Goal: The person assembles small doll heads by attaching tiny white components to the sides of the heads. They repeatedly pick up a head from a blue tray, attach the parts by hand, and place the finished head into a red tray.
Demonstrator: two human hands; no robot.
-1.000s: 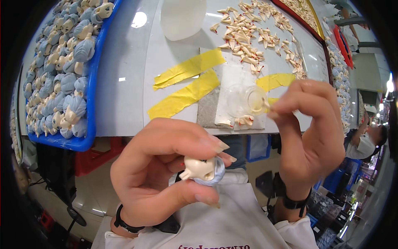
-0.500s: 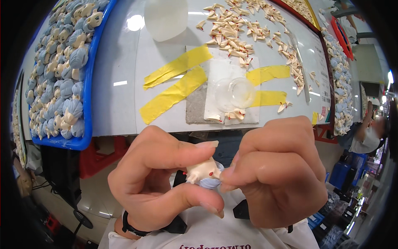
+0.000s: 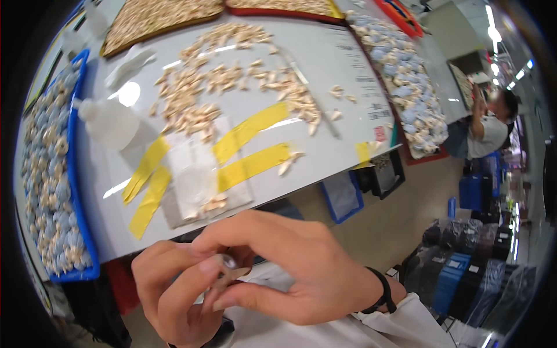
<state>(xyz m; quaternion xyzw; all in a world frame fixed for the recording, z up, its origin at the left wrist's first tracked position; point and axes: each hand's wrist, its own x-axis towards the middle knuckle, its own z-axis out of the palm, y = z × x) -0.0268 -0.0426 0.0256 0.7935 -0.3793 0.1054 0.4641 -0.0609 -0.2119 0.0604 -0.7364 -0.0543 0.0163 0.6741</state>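
Note:
My two hands meet just in front of the table's near edge, over my lap. Between the fingertips of my left hand (image 3: 174,290) and my right hand (image 3: 290,261) is a small doll head (image 3: 228,268), mostly covered by fingers and smeared by motion. A bluish-grey patch and some cream show on it. Both hands are closed around it, thumbs and fingers pinching. Beyond them on the table lie a pale pad (image 3: 238,197) and a round clear dish (image 3: 196,182), with a few small cream pointed pieces (image 3: 215,202) beside the dish.
Yellow tape strips (image 3: 255,165) cross the table. Behind them spreads a pile of cream pieces (image 3: 191,119). A translucent bottle (image 3: 110,122) stands at left, near a blue tray (image 3: 72,174) of doll heads. More heads fill a tray (image 3: 406,87) at right. A person (image 3: 484,124) sits farther right.
The view has swung rightward, so the table sits farther left. My right hand has turned over the doll head and now overlaps my left; the cream face that showed before is largely hidden.

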